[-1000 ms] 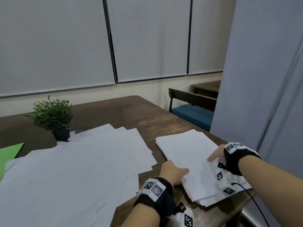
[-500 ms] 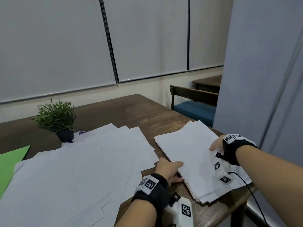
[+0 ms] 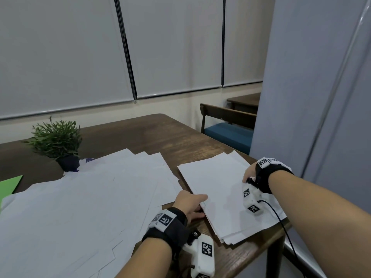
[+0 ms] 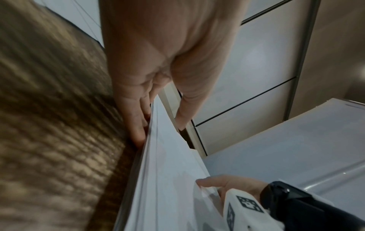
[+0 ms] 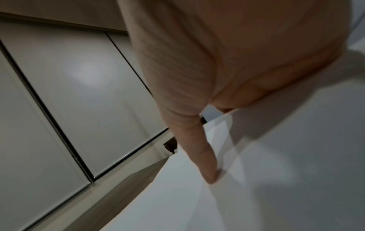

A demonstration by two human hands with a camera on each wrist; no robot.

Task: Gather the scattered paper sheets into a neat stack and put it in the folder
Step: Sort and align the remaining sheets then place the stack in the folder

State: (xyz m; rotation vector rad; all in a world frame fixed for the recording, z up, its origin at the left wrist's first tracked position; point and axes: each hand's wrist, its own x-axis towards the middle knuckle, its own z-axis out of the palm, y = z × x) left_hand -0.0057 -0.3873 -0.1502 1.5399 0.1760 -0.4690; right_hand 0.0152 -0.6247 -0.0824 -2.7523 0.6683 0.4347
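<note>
Presently my left hand (image 3: 189, 203) pinches the stack (image 3: 224, 191) at its near-left edge, thumb on top, to square it; my right hand (image 3: 250, 175) steadies the right side, grip unclear. Loose sheets (image 3: 84, 201) remain beside it.

It looked like an office or meeting room — plain and functional. A long dark wooden table (image 3: 140, 137) ran toward the far wall, where pale roller blinds (image 3: 60, 57) hung fully lowered over the windows, split by dark vertical frames. To the far right stood a wooden chair (image 3: 226, 125) with a blue seat cushion, and behind it the corner of a second dark table (image 3: 245, 100). A grey partition panel (image 3: 321, 77) closed off the right side. On the left a small potted plant (image 3: 56, 139) sat on the table, with loose white paper sheets (image 3: 80, 207) spread nearby and a green folder (image 3: 9, 185) at the left edge — desk-work furnishings throughout.
</note>
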